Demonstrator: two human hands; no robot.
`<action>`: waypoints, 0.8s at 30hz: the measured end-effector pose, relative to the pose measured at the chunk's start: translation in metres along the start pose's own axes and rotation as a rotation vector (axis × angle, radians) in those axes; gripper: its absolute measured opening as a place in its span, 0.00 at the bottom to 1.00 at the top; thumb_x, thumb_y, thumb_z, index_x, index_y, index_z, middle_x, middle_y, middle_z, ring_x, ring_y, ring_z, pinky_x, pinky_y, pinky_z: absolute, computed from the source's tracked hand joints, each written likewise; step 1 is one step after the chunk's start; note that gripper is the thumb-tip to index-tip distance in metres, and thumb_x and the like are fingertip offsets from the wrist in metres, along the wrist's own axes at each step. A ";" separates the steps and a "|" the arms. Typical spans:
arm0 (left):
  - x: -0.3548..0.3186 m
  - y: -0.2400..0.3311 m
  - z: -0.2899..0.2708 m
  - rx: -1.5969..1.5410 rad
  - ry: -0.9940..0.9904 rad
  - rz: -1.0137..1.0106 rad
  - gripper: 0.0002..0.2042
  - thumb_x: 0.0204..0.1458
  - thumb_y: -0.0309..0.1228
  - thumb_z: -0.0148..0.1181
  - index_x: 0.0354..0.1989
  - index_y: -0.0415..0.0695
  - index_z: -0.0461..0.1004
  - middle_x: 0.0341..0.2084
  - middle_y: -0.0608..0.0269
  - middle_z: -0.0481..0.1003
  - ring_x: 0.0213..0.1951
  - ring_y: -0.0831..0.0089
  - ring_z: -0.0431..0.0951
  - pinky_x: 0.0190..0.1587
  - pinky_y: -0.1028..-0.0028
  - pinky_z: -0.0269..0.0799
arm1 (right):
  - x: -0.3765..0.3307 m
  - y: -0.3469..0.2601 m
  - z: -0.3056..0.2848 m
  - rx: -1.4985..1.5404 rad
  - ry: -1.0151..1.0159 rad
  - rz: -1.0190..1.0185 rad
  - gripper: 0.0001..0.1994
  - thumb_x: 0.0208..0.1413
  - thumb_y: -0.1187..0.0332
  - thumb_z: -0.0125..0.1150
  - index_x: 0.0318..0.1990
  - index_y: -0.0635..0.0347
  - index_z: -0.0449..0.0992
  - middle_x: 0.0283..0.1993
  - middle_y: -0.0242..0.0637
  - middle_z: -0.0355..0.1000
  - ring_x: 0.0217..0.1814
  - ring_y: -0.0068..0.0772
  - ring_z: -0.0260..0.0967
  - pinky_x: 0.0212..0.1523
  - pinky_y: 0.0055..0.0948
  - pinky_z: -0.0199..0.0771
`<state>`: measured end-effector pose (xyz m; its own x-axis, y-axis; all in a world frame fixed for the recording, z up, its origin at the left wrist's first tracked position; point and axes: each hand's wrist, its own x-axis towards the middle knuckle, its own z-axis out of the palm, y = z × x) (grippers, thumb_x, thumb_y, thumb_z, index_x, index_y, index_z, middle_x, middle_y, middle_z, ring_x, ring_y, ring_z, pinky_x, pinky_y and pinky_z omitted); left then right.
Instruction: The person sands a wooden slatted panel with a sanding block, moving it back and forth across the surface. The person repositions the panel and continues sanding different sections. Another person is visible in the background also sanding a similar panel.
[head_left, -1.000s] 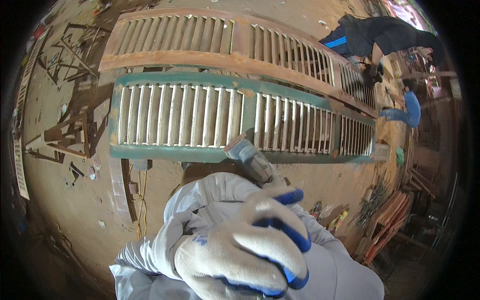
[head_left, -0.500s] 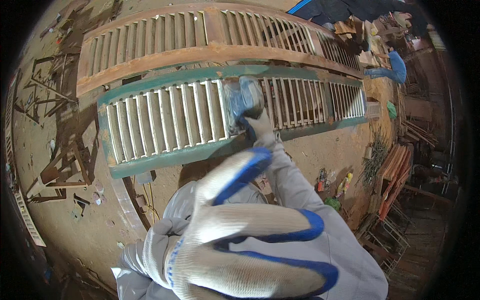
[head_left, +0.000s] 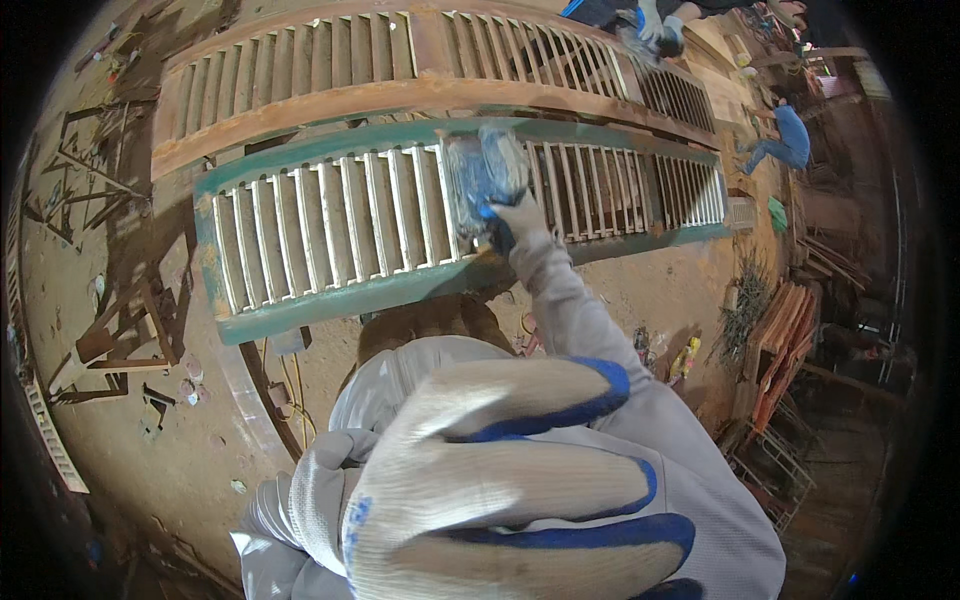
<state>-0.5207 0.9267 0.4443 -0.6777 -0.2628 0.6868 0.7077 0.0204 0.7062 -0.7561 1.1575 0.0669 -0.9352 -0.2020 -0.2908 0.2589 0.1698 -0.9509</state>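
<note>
My right hand (head_left: 519,218), in a pale glove, is closed around a blue sander (head_left: 504,168), its outline blurred. The sander rests on the middle crosspiece of a long louvred shutter (head_left: 350,302) with worn green paint on its frame and whitish slats. Much nearer to the camera is my left hand (head_left: 510,490), in a white knit glove with blue-coated palm and fingers. Its fingers are stretched out with gaps between them, and nothing shows in them. It hides part of my torso and right arm.
Beyond lies a second, brown louvred shutter (head_left: 300,125), where a co-worker's gloved hand (head_left: 650,22) holds a tool. Another person in blue (head_left: 791,137) crouches at far right. Stacked boards (head_left: 778,345) lie right, a wooden trestle (head_left: 135,345) left, and a yellow cord (head_left: 296,390) below the shutter.
My left hand has shifted down and slightly right, and its uppermost finger has lowered. The sander stays on the same crosspiece. A co-worker's hand and tool now show over the far shutter.
</note>
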 end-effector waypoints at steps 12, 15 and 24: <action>0.019 -0.017 0.044 -0.326 -0.049 0.034 0.16 0.46 0.34 0.70 0.46 0.50 0.81 0.42 0.61 0.82 0.43 0.59 0.82 0.62 0.38 0.69 | -0.096 0.003 0.011 -0.135 -0.055 0.024 0.41 0.48 0.75 0.74 0.71 0.66 0.59 0.63 0.49 0.73 0.64 0.43 0.73 0.66 0.37 0.71; 0.021 -0.062 0.046 -0.193 -0.326 -0.138 0.13 0.50 0.29 0.67 0.46 0.47 0.80 0.41 0.61 0.81 0.44 0.60 0.82 0.61 0.43 0.72 | -0.054 0.001 0.023 -0.183 -0.038 0.094 0.39 0.50 0.77 0.72 0.70 0.64 0.62 0.63 0.49 0.73 0.63 0.41 0.73 0.63 0.37 0.73; -0.008 -0.362 0.011 1.167 -0.602 -0.165 0.21 0.67 0.47 0.50 0.59 0.49 0.79 0.66 0.57 0.70 0.71 0.56 0.64 0.74 0.51 0.51 | 0.036 -0.065 0.066 -0.254 -0.157 0.128 0.34 0.53 0.60 0.69 0.67 0.61 0.66 0.61 0.54 0.74 0.64 0.51 0.72 0.64 0.43 0.72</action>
<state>-0.7736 0.9320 0.1845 -0.9352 0.1184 0.3336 0.2283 0.9221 0.3126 -0.7906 1.0758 0.1118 -0.8451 -0.3066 -0.4380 0.2850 0.4347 -0.8543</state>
